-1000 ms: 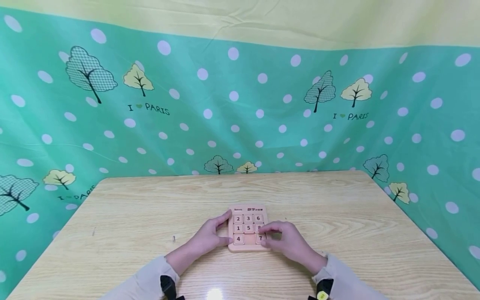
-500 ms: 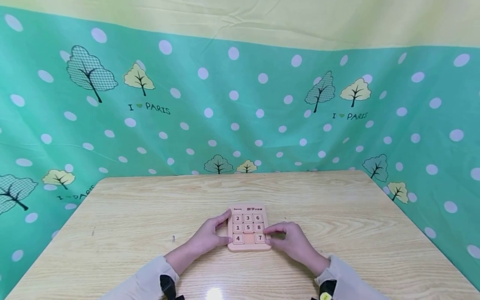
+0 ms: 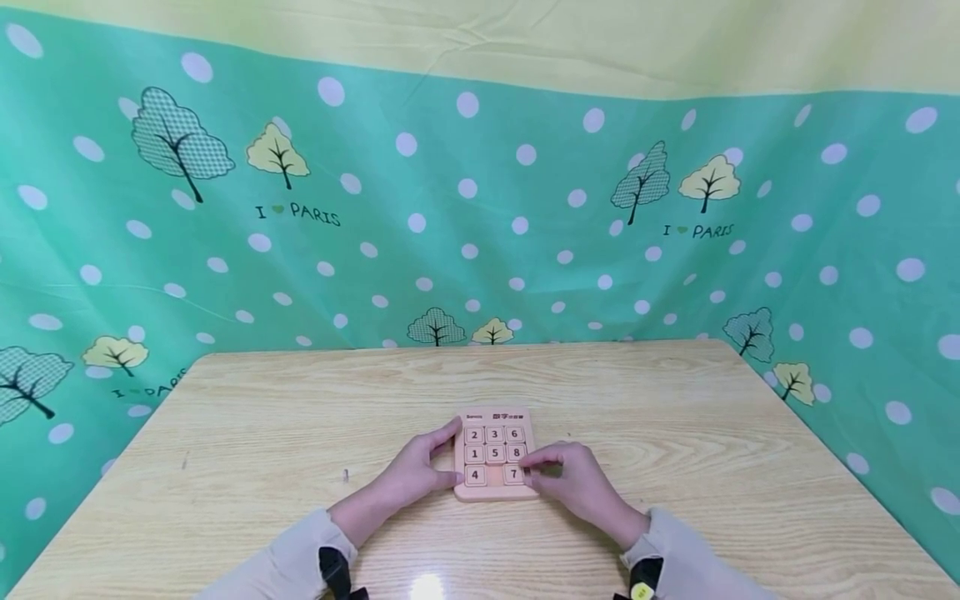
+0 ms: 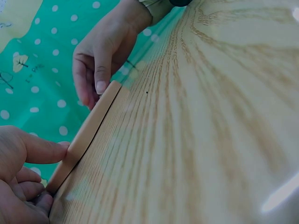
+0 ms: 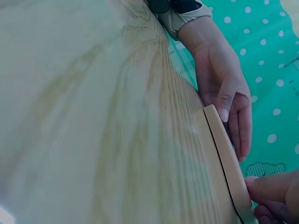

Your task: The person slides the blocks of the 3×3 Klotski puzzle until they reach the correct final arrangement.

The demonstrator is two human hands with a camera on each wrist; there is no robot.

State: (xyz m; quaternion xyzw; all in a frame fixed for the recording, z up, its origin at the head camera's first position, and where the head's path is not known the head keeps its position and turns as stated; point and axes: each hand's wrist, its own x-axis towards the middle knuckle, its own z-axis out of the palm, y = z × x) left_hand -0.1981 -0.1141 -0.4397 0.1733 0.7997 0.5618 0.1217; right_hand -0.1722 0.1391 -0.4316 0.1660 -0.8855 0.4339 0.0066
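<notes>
In the head view a pink number sliding puzzle (image 3: 494, 495) lies flat on the table, with square numbered tiles in rows. The bottom row has a gap between the 4 tile (image 3: 475, 475) and the 7 tile (image 3: 513, 474). My left hand (image 3: 420, 468) holds the puzzle's left side, thumb low and forefinger near the upper corner. At the lower right, the thumb and forefinger of my right hand (image 3: 576, 482) touch the right side of the 7 tile. Both wrist views show only the side of the puzzle frame (image 4: 88, 133), so the tiles are hidden there.
The wood-grain table (image 3: 300, 433) spreads around the puzzle. Behind it hangs a green dotted curtain (image 3: 487, 208) with printed trees. A small dark mark (image 3: 346, 476) is on the tabletop left of my left hand.
The 7 tile has slid slightly left into the bottom-row gap, pushed by my right fingers. My right hand drew back a little to the right, then came in again. My left hand stays put.
</notes>
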